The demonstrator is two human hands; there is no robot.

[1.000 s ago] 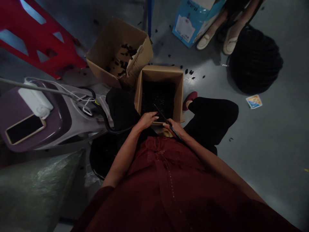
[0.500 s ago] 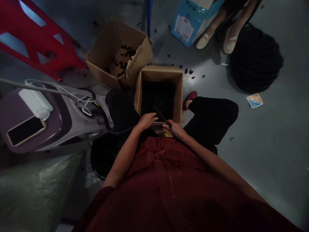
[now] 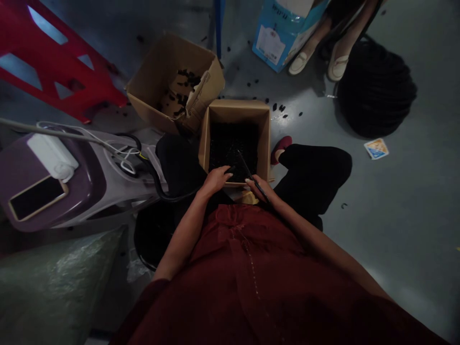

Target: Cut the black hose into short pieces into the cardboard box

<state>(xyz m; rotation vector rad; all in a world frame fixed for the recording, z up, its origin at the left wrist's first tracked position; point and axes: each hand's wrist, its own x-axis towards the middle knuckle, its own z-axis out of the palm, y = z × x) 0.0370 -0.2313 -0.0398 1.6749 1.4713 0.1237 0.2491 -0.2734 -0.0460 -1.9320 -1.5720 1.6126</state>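
My left hand (image 3: 216, 180) is closed over the near left edge of a cardboard box (image 3: 266, 139), on a black tube (image 3: 179, 195) that runs in from the left. A short dark end of it pokes out past the fingertips. In my right hand (image 3: 261, 188), at the near right edge, is a long thin dark blade-like tool (image 3: 246, 166). It points forward and left over the box; its exact kind is hard to make out. Small black pieces (image 3: 230, 139) fill the lower part of the box, too dark to tell one from another.
Another open carton (image 3: 151, 91) holds scattered black bits. A purple stool (image 3: 89, 187) at left bears a phone (image 3: 39, 197) and a white device (image 3: 53, 155). A red stool (image 3: 72, 62), blue box (image 3: 269, 43), black coil (image 3: 375, 91) and another person's shoes (image 3: 338, 67) stand beyond.
The tool's tip has swung right, away from my left hand. A dark tube end now shows past my left fingertips. The view has shifted slightly.
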